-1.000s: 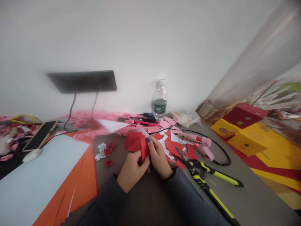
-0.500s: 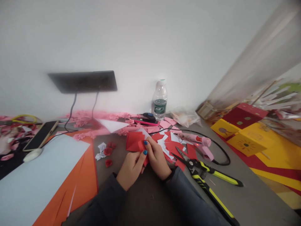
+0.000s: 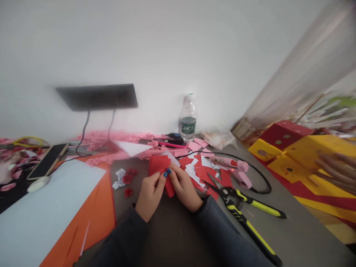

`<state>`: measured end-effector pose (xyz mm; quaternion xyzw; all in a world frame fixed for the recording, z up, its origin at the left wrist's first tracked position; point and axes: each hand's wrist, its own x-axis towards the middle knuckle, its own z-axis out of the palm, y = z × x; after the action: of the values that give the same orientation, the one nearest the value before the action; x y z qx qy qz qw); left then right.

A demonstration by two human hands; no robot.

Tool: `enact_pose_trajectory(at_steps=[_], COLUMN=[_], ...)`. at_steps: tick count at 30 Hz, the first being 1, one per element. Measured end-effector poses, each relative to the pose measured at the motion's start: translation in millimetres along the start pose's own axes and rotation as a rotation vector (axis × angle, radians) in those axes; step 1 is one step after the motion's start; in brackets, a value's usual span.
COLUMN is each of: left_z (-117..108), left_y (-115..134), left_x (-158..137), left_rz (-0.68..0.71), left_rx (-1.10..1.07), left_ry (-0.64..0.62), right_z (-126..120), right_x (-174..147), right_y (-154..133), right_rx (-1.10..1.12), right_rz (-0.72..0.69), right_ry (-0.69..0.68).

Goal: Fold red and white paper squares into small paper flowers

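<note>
Head view: we had a grey surface [image 3: 272,230] before us, with shears [image 3: 235,211] to the right. Our left hand [image 3: 151,191] and right hand [image 3: 185,187] met near the middle, each grip pinched on red paper [image 3: 170,188] between them, its lower end hanging free. We judged it light, thin and easily creased, best held by its edges with gentle fingertips. A small red flower [image 3: 128,192] lay to the left.
</note>
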<state>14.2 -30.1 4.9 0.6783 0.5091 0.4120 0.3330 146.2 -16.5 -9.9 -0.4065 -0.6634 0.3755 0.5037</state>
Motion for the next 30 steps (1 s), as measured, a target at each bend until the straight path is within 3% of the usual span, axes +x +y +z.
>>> enact_pose_trajectory(at_steps=[6,14,21,23,27,30], left_z=[1.7,0.7,4.4,3.9,-3.1,-6.9], left_y=[1.0,2.3,10.6,10.0,4.9,3.0], left_x=[-1.7,-4.3,-9.1,-8.6,-2.7,1.0], left_rz=[-0.060,-0.086,0.064,0.064,-0.004,-0.005], left_rx=[-0.148,-0.128,0.042,0.019,-0.104,-0.123], left_ry=[-0.165,-0.377,-0.588,-0.533,-0.228,-0.149], right_z=[-2.1,-3.3,-13.4,-15.6,-13.3,-9.1], right_x=[2.1,6.1,12.4,13.0,10.2,7.0], right_y=[2.2,4.6,16.4,16.3,9.2,5.3], right_rx=[0.039,0.089,0.119,0.132,0.102,0.088], right_rz=[0.019,0.035,0.146,0.147,0.064,0.035], right_ry=[0.047,0.147,0.314,0.331,0.236,0.169])
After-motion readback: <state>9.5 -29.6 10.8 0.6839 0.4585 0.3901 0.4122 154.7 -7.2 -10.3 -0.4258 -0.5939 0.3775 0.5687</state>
